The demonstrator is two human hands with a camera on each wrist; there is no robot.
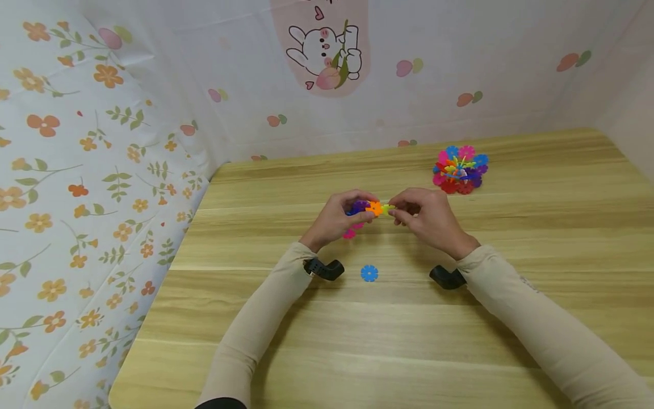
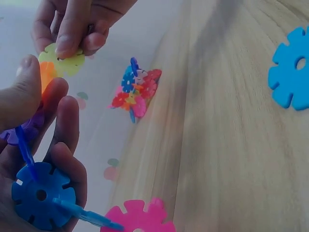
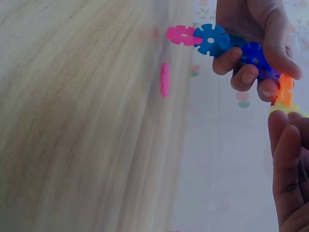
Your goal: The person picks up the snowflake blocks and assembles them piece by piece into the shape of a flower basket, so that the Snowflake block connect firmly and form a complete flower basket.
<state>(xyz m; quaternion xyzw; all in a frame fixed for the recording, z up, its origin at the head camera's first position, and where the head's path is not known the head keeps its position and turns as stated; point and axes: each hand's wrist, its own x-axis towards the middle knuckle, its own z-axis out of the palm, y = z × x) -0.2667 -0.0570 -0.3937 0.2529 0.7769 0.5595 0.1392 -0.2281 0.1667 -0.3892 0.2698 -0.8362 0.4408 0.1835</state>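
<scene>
Near the middle of the table, my left hand (image 1: 333,220) holds a chain of notched plastic snowflake discs. Its orange disc (image 1: 374,208) lies between thumb and fingers. Purple (image 1: 360,205), blue (image 2: 42,195) and pink (image 3: 181,35) discs follow along the chain, partly hidden by the palm and fingers. With thumb and fingertips my right hand (image 1: 428,218) pinches a yellow disc (image 2: 67,60). The yellow disc meets the orange one's edge; whether their slots are interlocked I cannot tell. A second pink disc (image 3: 165,79) shows edge-on, apart from the chain, in the right wrist view.
A single light-blue disc (image 1: 369,273) lies flat on the wooden table (image 1: 378,352), between the forearms. Toward the back right stands a multicoloured cluster of joined discs (image 1: 461,170). Patterned cloth (image 1: 240,74) hangs behind the table and along its left side.
</scene>
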